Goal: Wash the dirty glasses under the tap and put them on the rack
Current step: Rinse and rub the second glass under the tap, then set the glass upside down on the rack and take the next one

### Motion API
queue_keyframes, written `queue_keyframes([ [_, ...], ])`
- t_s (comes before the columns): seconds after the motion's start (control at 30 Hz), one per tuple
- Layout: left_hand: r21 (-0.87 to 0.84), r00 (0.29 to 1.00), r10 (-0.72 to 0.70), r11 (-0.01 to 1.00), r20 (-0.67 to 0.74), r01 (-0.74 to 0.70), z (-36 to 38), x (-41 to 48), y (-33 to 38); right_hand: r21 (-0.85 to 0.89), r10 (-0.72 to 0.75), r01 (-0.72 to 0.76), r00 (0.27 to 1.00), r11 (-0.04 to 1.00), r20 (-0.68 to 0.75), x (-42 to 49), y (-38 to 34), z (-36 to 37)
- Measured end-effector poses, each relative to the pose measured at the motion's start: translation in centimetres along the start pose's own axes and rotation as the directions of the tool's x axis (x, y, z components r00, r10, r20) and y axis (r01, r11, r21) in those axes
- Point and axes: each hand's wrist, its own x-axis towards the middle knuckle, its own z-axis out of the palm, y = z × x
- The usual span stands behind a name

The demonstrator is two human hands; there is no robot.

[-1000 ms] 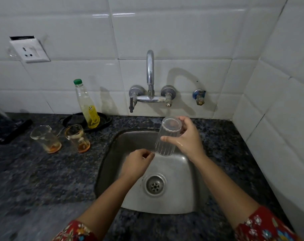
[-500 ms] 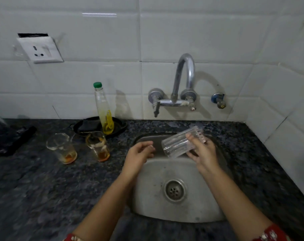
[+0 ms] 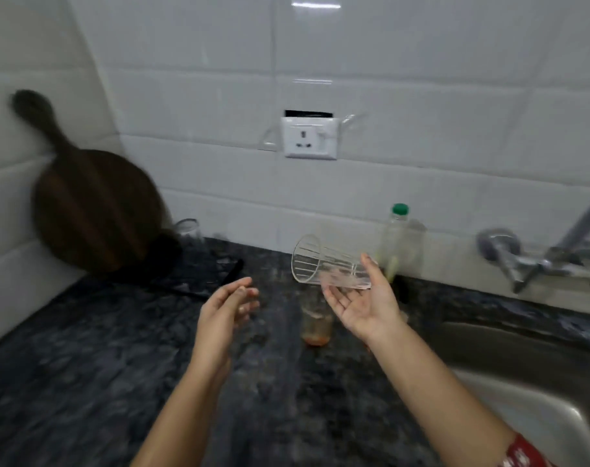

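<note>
**Clean glass lies sideways on the right hand, over the desk**

The right forearm comes in from the lower right corner, with a red patterned sleeve (image 3: 522, 456) at its end, and rises toward the middle of the view. The right hand (image 3: 362, 306) is turned palm up, the wrist bent back a little. Its grip is loose: the fingers are spread under the clear ribbed glass (image 3: 327, 266) and the thumb reaches up along the base end. The glass lies on its side on the fingertips, its open mouth pointing left, away from the palm. It is in the air above the dark stone desk (image 3: 85, 348).

The left forearm comes up from the bottom edge, left of the right one. The left hand (image 3: 226, 308) stands on its edge with the palm facing the glass. Its fingers are straight and near to each other, the grip holds nothing and it is apart from the glass mouth.

Just below the right grip, a dirty glass (image 3: 315, 326) with orange remains stands upright on the desk. Right of the grip is the steel sink (image 3: 539, 382). Behind the grip stands a bottle with a green cap (image 3: 399, 237), and further right the tap (image 3: 549, 257) on the tiled wall. Far left of the grip, another glass (image 3: 187, 230) stands near a round dark wooden board (image 3: 95, 210) that leans on the wall; this part is blurred. Above is a white socket (image 3: 309, 138).
</note>
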Motion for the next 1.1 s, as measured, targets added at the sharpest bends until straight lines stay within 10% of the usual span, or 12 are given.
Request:
queue_keyframes([
  [0.37,0.016,0.959,-0.032,0.999,-0.280,0.037,-14.4,6.0,1.3,-0.492,-0.242,0.246,0.968,0.835,0.071,13.5,14.6,13.7],
  [0.53,0.023,0.945,-0.056,0.998,-0.321,0.067,-17.1,8.3,1.0,-0.757,-0.432,0.470,0.859,0.454,0.274,18.6,19.5,16.5],
  [0.77,-0.008,0.933,-0.088,0.996,-0.350,0.090,-18.6,10.0,-0.1,-0.799,-0.340,0.585,0.787,0.143,0.515,22.7,22.7,18.1],
  [1.1,0.006,0.925,-0.101,0.994,-0.367,0.111,-18.8,11.0,-1.3,-0.809,-0.290,0.587,0.778,0.017,0.558,25.1,23.5,18.0],
])
